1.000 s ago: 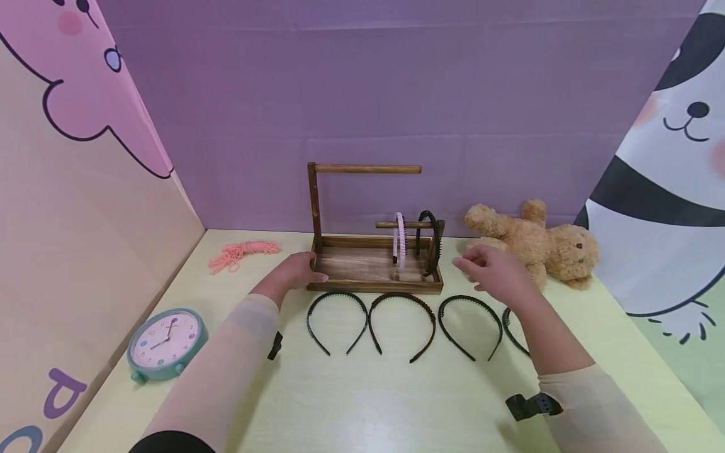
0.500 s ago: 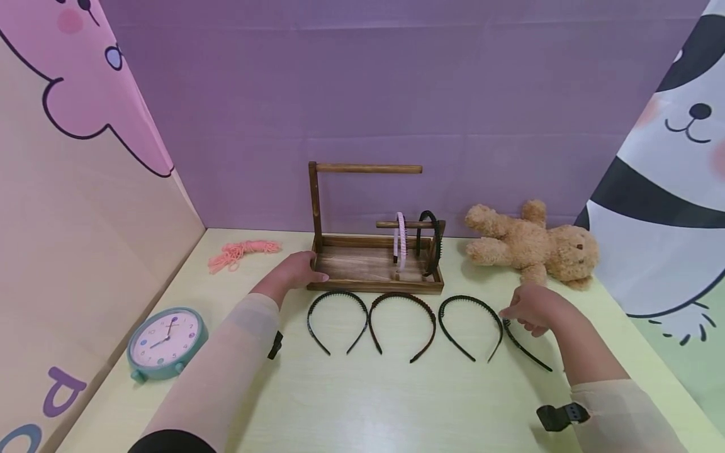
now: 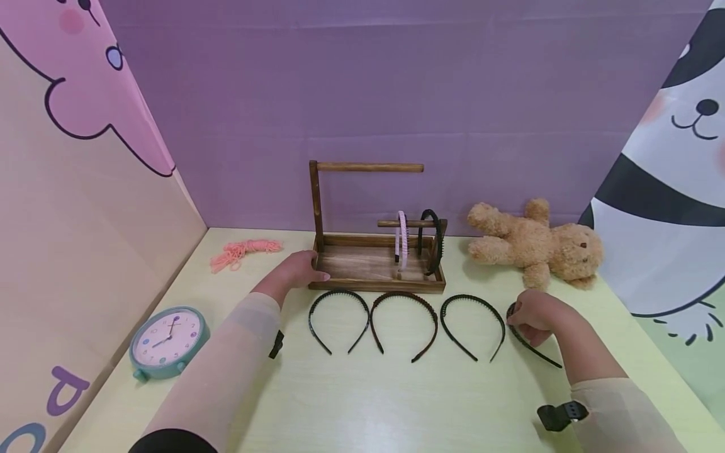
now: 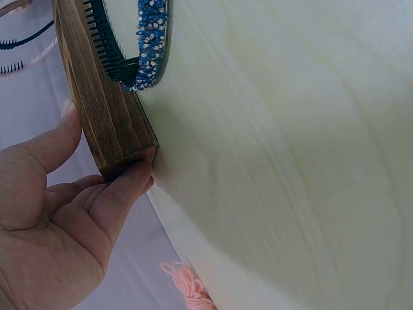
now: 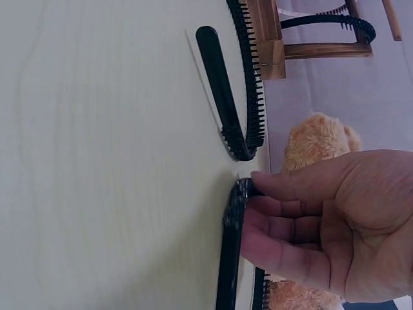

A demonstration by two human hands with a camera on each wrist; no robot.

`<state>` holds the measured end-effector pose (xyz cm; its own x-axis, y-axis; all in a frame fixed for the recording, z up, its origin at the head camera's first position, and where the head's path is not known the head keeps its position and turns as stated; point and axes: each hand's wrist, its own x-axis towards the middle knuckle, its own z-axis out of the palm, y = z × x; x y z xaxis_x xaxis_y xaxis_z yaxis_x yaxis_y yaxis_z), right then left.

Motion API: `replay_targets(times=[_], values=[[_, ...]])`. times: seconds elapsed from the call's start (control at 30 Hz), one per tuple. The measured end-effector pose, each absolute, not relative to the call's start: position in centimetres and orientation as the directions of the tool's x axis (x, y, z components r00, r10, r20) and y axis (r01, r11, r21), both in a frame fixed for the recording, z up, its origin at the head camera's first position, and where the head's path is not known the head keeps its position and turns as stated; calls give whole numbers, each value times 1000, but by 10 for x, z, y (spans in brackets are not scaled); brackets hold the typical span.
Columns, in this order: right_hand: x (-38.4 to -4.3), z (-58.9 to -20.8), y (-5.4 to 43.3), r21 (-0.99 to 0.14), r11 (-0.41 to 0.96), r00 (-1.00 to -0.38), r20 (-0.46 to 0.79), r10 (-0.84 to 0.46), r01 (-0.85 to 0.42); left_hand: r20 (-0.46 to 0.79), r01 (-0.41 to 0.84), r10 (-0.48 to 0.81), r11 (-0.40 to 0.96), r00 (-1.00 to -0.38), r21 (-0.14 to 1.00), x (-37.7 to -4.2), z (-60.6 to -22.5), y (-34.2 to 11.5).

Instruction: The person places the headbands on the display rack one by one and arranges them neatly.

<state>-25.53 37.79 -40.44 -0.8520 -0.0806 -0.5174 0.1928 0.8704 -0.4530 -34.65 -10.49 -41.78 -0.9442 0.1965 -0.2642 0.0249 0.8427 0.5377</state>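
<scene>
My left hand (image 3: 294, 270) grips the left end of a brown wooden headband rack (image 3: 374, 287); in the left wrist view its thumb lies along one side and the fingers on the end. A lilac headband (image 3: 404, 242) and a black toothed headband (image 3: 438, 248) hang on the rack's lower bar. At the right of the row, my right hand (image 3: 540, 314) pinches a black headband (image 3: 540, 357) near its curved top, thumb and fingers on either side of the band (image 5: 229, 258). Part of that headband is hidden behind the hand.
Before the rack lie a blue-beaded headband (image 4: 153, 39), a reddish-brown headband (image 3: 434, 321) and another black headband (image 3: 453, 343). A teddy bear (image 3: 523, 245) lies at back right. Pink yarn (image 3: 243, 251) and a teal clock (image 3: 170, 340) are at left. A purple backdrop (image 3: 362, 94) stands behind.
My right hand has moved from beside the rack, right and toward me, down to the rightmost black headband and taken hold of it. My left hand stays on the rack.
</scene>
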Motion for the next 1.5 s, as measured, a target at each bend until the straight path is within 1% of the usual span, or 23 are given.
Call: replay_targets(times=[0.1,0.3,0.4,0.5,0.87,1.13,1.3,1.5], values=[[-256,-406,378,-459,864,-851,-519,-73,206,-268,18,191,844,-944,536,-347,-417,-105],[-254,-407,373,-411,893,-857,-512,-59,184,-271,16,193,840,-943,542,-347,-418,-106],[-253,-404,371,-389,902,-860,-509,-42,186,-275,16,196,840,-941,543,-348,-419,-106],[-253,-397,372,-392,903,-865,-500,-47,178,-275,14,192,842,-942,540,-348,-418,-106],[-244,-345,364,-513,854,-915,-381,-134,88,-265,17,186,847,-946,531,-347,-417,-104],[-241,-316,346,-615,787,-952,-210,-223,-49,-256,32,198,844,-946,536,-347,-419,-105],[-245,-303,336,-693,717,-960,-140,-242,-80,-257,25,192,843,-947,538,-347,-419,-105],[-256,-293,330,-708,695,-975,-44,-220,-124,-257,20,188,842,-948,539,-347,-420,-104]])
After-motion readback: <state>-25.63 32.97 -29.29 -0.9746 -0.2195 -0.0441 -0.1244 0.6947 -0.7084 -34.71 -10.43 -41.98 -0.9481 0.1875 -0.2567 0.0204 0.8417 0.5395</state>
